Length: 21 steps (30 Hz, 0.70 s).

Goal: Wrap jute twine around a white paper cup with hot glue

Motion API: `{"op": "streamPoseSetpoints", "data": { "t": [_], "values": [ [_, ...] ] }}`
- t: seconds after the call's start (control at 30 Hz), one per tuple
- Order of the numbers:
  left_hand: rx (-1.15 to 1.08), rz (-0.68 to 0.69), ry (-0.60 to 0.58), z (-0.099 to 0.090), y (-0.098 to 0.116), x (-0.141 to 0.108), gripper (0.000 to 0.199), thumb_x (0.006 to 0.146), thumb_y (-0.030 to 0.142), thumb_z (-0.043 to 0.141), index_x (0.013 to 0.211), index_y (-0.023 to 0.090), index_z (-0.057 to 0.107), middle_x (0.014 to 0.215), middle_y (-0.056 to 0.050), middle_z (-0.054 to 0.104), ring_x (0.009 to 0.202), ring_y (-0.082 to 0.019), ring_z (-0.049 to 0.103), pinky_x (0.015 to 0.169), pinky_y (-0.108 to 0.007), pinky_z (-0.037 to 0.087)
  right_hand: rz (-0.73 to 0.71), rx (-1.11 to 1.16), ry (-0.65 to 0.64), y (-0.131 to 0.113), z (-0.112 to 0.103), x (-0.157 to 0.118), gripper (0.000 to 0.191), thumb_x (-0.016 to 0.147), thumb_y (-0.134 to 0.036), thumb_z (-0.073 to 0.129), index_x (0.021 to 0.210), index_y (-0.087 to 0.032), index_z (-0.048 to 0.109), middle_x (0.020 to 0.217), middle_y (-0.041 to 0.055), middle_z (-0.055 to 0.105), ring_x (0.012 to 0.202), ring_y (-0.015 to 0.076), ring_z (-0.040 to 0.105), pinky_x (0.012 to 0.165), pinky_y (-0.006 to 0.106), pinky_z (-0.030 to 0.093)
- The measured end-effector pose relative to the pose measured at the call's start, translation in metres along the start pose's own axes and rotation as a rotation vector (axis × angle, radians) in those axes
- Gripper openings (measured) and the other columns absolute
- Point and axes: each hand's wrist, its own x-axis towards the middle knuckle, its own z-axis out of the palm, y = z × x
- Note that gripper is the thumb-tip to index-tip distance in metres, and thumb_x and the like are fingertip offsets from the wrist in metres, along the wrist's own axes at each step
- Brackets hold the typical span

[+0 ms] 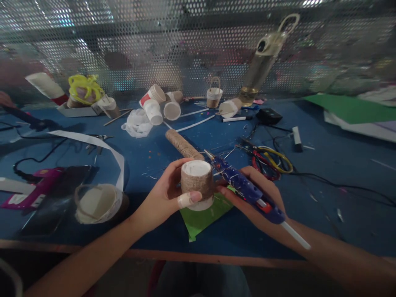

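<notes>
My left hand (175, 187) is wrapped round an upside-down paper cup (197, 181) bound with brown twine, its white base facing up. A bandage circles my left thumb. My right hand (252, 194) grips a blue glue gun (244, 185), with a white glue stick jutting from its back. The gun's nozzle points up and left, just right of the cup's top. Fingertips of my right hand are close to the cup's right side. Beneath the cup lies a green sheet (204, 220). A twine roll (184, 144) rests just behind the cup.
A basket-like cup (99, 204), a phone (55, 206) and a magenta glue gun (46, 185) sit left. Behind are stacked cups (153, 103), a small handled basket (214, 97) and a bottle (260, 62). Scissors (267, 163) and cables lie right. A person's hand (5, 99) shows far left.
</notes>
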Motion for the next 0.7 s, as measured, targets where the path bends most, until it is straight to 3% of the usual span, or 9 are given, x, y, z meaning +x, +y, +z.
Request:
{"op": "streamPoseSetpoints", "data": {
  "t": [0.3,0.4,0.57,0.7],
  "values": [
    [0.216,0.203,0.063,-0.001,0.0,-0.009,0.068,0.076,0.017,0.08,0.133,0.038,0.051,0.142,-0.001,0.052,0.132,-0.024,0.049,0.108,-0.036,0.042,-0.038,0.078,-0.013,0.0,-0.002,0.0,0.02,0.078,-0.02,0.079,0.09,-0.025,0.063,0.078,-0.0011,0.074,0.071,0.0178,0.073,0.059,0.024,0.057],
    [0.251,0.265,0.082,-0.001,0.0,-0.011,0.074,0.071,0.014,0.083,0.133,0.036,0.05,0.14,-0.004,0.054,0.132,-0.026,0.049,0.11,-0.04,0.04,-0.044,0.085,-0.004,-0.001,-0.002,0.001,0.021,0.078,-0.02,0.079,0.09,-0.026,0.063,0.077,-0.0015,0.073,0.068,0.0173,0.072,0.058,0.025,0.056],
    [0.284,0.384,0.009,-0.001,0.001,-0.011,0.077,0.066,0.006,0.083,0.131,0.033,0.052,0.138,-0.006,0.056,0.132,-0.031,0.05,0.11,-0.047,0.04,-0.023,0.062,-0.011,0.0,-0.003,0.001,0.023,0.077,-0.025,0.081,0.087,-0.027,0.06,0.067,-0.0048,0.068,0.053,0.0138,0.064,0.047,0.023,0.051],
    [0.284,0.436,-0.015,-0.002,0.001,-0.01,0.075,0.066,0.007,0.083,0.13,0.034,0.054,0.136,-0.006,0.058,0.132,-0.032,0.051,0.11,-0.05,0.04,-0.03,0.059,0.005,0.001,-0.002,0.0,0.022,0.078,-0.026,0.08,0.088,-0.028,0.06,0.074,-0.0026,0.071,0.06,0.0154,0.068,0.053,0.023,0.055]
  ]
}}
